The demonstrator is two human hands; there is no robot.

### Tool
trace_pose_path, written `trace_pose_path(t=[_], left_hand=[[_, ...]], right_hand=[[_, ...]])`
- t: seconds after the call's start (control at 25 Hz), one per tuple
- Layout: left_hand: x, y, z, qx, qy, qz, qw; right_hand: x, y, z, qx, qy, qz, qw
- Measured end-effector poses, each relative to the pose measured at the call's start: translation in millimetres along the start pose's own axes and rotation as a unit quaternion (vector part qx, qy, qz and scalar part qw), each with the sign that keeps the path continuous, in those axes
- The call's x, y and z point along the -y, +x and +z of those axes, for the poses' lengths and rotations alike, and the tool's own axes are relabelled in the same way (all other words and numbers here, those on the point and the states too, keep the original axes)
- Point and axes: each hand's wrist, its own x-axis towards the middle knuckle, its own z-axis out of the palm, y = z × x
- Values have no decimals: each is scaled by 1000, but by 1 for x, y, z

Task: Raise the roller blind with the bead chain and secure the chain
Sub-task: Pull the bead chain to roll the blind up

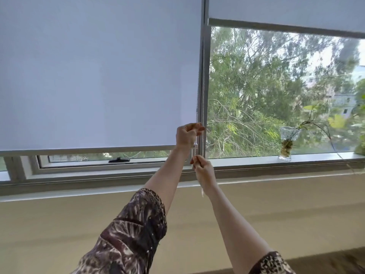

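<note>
A pale grey roller blind (94, 76) covers most of the left window, its bottom bar (87, 150) a little above the sill. The white bead chain (202, 86) hangs along the frame post between the two windows. My left hand (187, 135) is closed around the chain beside the blind's lower right corner, with a small white connector showing just below it. My right hand (203, 171) grips the chain lower down, near the sill. The chain's end dangles below my right wrist.
A second blind (286, 10) on the right window is rolled high, showing trees outside. A glass vase with a trailing plant (286, 145) stands on the sill (256, 161) at right. A black window handle (119, 160) sits under the left blind. A beige wall lies below.
</note>
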Motion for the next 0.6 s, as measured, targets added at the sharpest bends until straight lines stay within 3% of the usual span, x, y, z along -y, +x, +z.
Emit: trace_pose_path(t=[0.16,0.36,0.48,0.6], left_hand=[[2,-13,9,-19,-20,-23,999],[7,-23,-2,-21,9,-32,999],[17,-27,-11,-20,22,-39,999],[28,-37,-20,-13,57,-38,998]], right_hand=[[-2,-21,-13,10,-16,8,1000],[3,-27,-34,41,-34,92,994],[19,-11,-45,2,-83,88,993],[56,13,-49,-28,-62,59,996]])
